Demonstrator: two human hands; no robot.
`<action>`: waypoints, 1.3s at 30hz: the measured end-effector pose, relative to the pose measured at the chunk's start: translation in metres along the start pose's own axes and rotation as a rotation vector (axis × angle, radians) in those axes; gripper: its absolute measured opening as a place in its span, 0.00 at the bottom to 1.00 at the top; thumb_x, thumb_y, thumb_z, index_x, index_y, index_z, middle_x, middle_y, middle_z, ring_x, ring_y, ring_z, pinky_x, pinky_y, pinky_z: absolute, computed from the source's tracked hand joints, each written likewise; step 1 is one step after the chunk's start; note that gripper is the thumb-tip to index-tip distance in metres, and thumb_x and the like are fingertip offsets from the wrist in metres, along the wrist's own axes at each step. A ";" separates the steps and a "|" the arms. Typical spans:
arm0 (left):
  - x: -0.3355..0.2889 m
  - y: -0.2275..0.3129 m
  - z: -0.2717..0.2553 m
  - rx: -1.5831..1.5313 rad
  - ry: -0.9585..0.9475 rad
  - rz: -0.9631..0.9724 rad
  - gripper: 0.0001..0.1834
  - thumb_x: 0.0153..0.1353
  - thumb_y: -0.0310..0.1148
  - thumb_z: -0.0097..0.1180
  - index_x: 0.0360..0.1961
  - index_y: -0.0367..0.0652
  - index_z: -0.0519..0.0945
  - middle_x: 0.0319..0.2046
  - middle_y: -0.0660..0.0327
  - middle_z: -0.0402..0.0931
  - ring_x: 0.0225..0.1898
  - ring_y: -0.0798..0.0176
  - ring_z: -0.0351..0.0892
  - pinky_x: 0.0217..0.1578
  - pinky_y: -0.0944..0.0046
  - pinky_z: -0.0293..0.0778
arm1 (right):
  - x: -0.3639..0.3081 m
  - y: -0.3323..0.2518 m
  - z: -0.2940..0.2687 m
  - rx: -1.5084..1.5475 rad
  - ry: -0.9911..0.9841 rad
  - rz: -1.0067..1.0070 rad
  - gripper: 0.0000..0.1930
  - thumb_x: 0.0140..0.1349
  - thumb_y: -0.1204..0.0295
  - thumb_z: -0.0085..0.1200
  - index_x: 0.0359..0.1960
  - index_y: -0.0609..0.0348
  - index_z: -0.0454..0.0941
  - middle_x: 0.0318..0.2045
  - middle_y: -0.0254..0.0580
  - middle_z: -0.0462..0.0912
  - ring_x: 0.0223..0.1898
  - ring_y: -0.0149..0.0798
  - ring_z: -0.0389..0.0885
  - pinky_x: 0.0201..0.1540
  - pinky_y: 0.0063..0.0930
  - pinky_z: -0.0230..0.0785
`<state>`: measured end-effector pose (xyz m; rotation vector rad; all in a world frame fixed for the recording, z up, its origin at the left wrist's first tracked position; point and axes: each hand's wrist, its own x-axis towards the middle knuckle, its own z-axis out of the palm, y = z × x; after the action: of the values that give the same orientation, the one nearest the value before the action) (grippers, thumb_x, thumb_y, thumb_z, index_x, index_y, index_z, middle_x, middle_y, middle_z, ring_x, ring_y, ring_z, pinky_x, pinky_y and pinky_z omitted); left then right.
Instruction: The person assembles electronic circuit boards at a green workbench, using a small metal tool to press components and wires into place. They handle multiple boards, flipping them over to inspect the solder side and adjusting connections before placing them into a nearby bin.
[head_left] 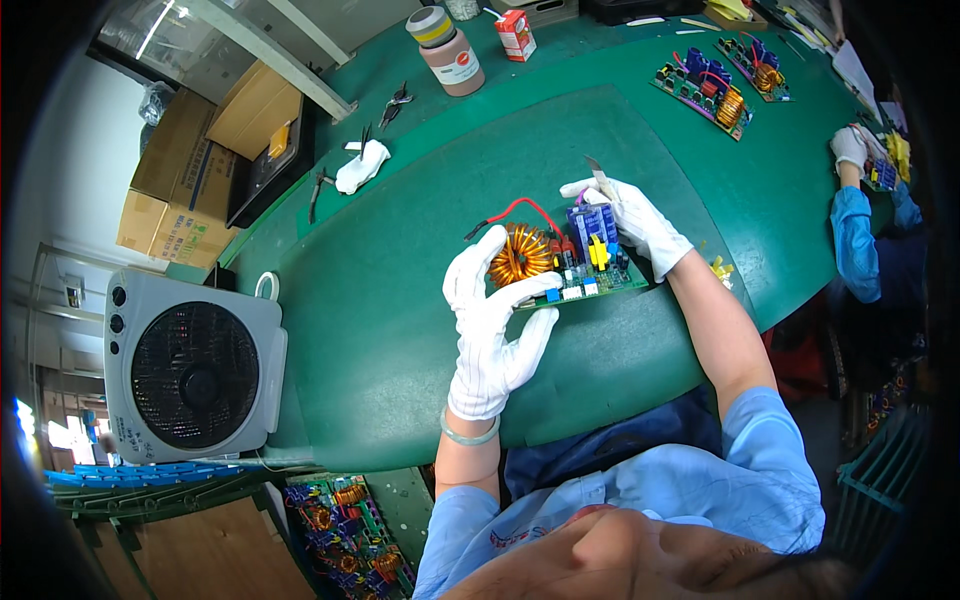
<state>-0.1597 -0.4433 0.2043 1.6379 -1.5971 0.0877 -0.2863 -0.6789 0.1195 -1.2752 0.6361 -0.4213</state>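
Note:
A green circuit board (612, 279) is tilted above the green table mat, in front of me. It carries a copper-wound toroid coil (522, 256), blue capacitors (592, 228), yellow parts and a red wire that arcs over the coil. My left hand (492, 335), in a white glove, grips the board's left end, thumb along the near edge and fingers beside the coil. In my gloved right hand (640, 225), at the board's far right, a thin pointed metal blade (600, 175) sticks up between the fingers. Whether that hand also touches the board is hard to see.
Two similar boards (703, 92) lie at the far right. Pliers (317, 195), a white cloth (362, 167), a capped bottle (448, 55) and a red drink carton (515, 36) stand around the mat. A box fan (195, 365) is at left. A co-worker's gloved hand (850, 147) works at right.

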 end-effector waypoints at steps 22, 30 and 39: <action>-0.004 -0.037 -0.004 -0.735 0.103 -0.054 0.25 0.52 0.28 0.68 0.53 0.41 0.80 0.67 0.46 0.65 0.69 0.48 0.65 0.71 0.48 0.57 | -0.002 -0.007 0.006 0.043 0.059 0.013 0.17 0.71 0.57 0.56 0.53 0.51 0.83 0.37 0.28 0.83 0.31 0.20 0.76 0.29 0.15 0.64; -0.012 -0.047 -0.002 -0.892 0.109 -0.131 0.19 0.52 0.19 0.62 0.47 0.40 0.83 0.62 0.50 0.73 0.66 0.53 0.68 0.68 0.52 0.61 | -0.008 -0.008 0.004 0.014 -0.002 0.006 0.17 0.72 0.58 0.55 0.54 0.52 0.82 0.36 0.28 0.82 0.30 0.19 0.74 0.27 0.16 0.63; -0.014 -0.044 -0.003 -0.866 0.100 -0.137 0.18 0.51 0.16 0.60 0.44 0.41 0.84 0.61 0.51 0.75 0.67 0.53 0.67 0.69 0.52 0.58 | -0.007 -0.005 0.003 -0.017 0.003 -0.023 0.16 0.72 0.59 0.54 0.54 0.52 0.82 0.36 0.27 0.81 0.27 0.18 0.70 0.26 0.16 0.60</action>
<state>-0.1232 -0.4365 0.1766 1.0239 -1.1808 -0.5179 -0.2894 -0.6735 0.1258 -1.2995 0.6292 -0.4377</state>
